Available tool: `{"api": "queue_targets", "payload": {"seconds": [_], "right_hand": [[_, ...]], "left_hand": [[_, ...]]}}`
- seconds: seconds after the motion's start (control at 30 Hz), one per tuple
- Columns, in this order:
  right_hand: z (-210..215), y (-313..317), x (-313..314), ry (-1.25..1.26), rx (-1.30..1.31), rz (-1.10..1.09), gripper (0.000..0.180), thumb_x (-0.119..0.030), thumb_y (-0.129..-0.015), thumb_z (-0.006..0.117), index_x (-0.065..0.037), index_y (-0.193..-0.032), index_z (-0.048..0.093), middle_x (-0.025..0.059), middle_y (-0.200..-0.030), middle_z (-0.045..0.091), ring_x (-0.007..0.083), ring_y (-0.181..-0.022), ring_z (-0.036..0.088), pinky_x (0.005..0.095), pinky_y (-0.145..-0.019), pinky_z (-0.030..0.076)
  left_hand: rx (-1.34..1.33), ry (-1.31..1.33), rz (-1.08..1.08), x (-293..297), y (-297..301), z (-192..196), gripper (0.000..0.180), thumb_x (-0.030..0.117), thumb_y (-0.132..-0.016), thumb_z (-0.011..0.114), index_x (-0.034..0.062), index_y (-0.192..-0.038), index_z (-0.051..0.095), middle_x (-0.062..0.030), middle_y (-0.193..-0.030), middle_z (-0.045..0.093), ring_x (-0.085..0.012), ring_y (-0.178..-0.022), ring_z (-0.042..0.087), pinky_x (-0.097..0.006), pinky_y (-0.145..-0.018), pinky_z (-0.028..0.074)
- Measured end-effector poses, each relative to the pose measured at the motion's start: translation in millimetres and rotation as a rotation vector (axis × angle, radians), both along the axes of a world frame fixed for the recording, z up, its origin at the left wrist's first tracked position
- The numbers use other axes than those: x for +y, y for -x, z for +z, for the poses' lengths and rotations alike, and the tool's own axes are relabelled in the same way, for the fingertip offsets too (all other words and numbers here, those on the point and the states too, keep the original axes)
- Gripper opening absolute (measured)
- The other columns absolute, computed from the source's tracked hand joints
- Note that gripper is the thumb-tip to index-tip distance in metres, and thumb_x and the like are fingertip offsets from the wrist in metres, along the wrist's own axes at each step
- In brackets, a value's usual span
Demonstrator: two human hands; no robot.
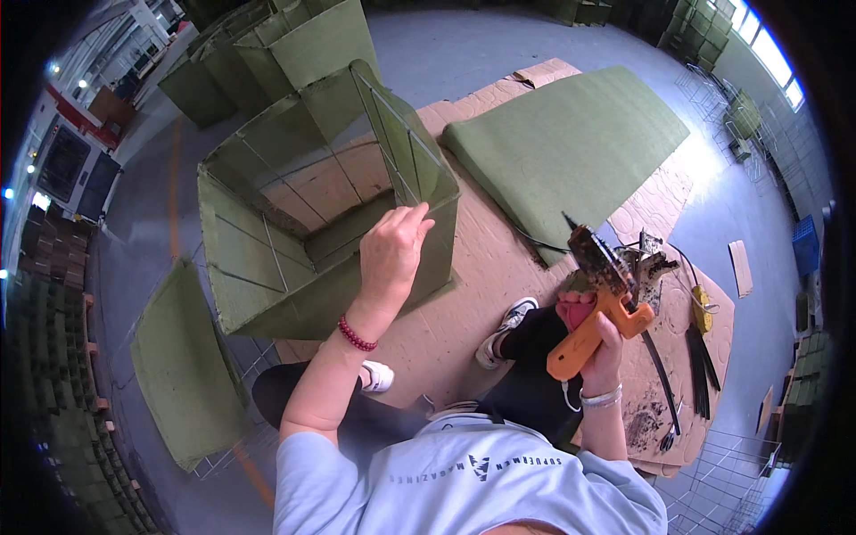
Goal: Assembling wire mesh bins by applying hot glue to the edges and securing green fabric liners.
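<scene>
A green felt-like box (259,303) with an open top and a thin wire frame stands in front of me, to the left. My left hand (390,250) is at the near wall's upper rim, close to the right corner, its fingers closed on the edge; the fingertips are partly hidden. My right hand (608,352) grips an orange glue gun (584,343) by its handle, with the nozzle up and away from me. The gun's front is coated in dark residue. A white cable hangs from the handle's base.
Cardboard sheets (401,357) cover the floor. A folded green sheet (571,134) lies beyond the gun, and a green panel (187,374) leans at left. Black strips (700,374), a yellow power socket (703,308) and wire frames (722,481) lie at right. Green boxes (312,45) stand behind.
</scene>
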State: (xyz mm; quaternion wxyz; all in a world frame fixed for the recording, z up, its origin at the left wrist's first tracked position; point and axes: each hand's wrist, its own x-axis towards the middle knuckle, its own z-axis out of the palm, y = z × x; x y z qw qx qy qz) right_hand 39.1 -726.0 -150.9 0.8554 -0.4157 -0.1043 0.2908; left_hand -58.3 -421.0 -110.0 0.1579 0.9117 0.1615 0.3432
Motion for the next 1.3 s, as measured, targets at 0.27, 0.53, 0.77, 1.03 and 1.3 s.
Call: {"api": "queue_targets", "payload": {"seconds": [0.27, 0.53, 0.77, 1.03, 1.3], "right_hand": [[-26.1, 6.7, -19.2, 0.027, 0.078, 0.042, 0.039, -0.025, -0.083, 0.065, 0.000, -0.111, 0.054, 0.0186, -0.110, 0.062, 0.0349, -0.115, 0.058, 0.0477, -0.103, 0.045], [-28.7, 4.0, -22.6, 0.029, 0.114, 0.101, 0.041, -0.028, -0.085, 0.062, 0.000, -0.112, 0.053, 0.0193, -0.114, 0.060, 0.0354, -0.118, 0.056, 0.0476, -0.105, 0.043], [-27.2, 3.8, -18.2, 0.016, 0.117, 0.106, 0.042, -0.028, -0.085, 0.062, 0.002, -0.113, 0.051, 0.0213, -0.115, 0.059, 0.0369, -0.118, 0.056, 0.0472, -0.103, 0.045], [-31.7, 2.9, -17.9, -0.107, 0.177, 0.167, 0.044, -0.030, -0.084, 0.065, 0.001, -0.113, 0.051, 0.0209, -0.115, 0.058, 0.0381, -0.118, 0.055, 0.0467, -0.104, 0.046], [-27.9, 3.8, -31.4, -0.148, 0.253, 0.121, 0.043, -0.031, -0.084, 0.063, 0.001, -0.110, 0.054, 0.0208, -0.113, 0.060, 0.0371, -0.119, 0.056, 0.0457, -0.101, 0.048]], "left_hand": [[0.223, 0.178, 0.039, 10.7, -7.9, 17.6, 0.029, 0.027, -0.095, 0.059, 0.0010, -0.088, 0.070, -0.0203, -0.076, 0.065, -0.0379, -0.069, 0.064, -0.043, -0.060, 0.051], [0.148, -0.357, 0.130, -8.9, -37.9, -5.7, 0.075, 0.062, -0.094, 0.042, -0.0092, -0.089, 0.065, -0.0268, -0.081, 0.068, -0.0407, -0.084, 0.068, -0.046, -0.078, 0.055], [0.656, 0.250, -0.123, 25.8, -56.5, 18.2, 0.091, 0.077, -0.090, 0.024, 0.0006, -0.057, 0.061, -0.0276, -0.062, 0.061, -0.0383, -0.077, 0.070, -0.048, -0.077, 0.056], [0.723, 0.610, -0.025, 63.0, -61.1, -0.5, 0.101, 0.081, -0.088, 0.010, -0.0064, -0.092, 0.060, -0.0132, -0.091, 0.066, -0.0261, -0.086, 0.056, -0.041, -0.084, 0.041], [0.119, -0.441, -0.026, 1.7, -0.8, 2.4, 0.066, 0.050, -0.091, 0.057, -0.0087, -0.122, 0.052, -0.0246, -0.098, 0.063, -0.0433, -0.093, 0.062, -0.048, -0.080, 0.051]]}}
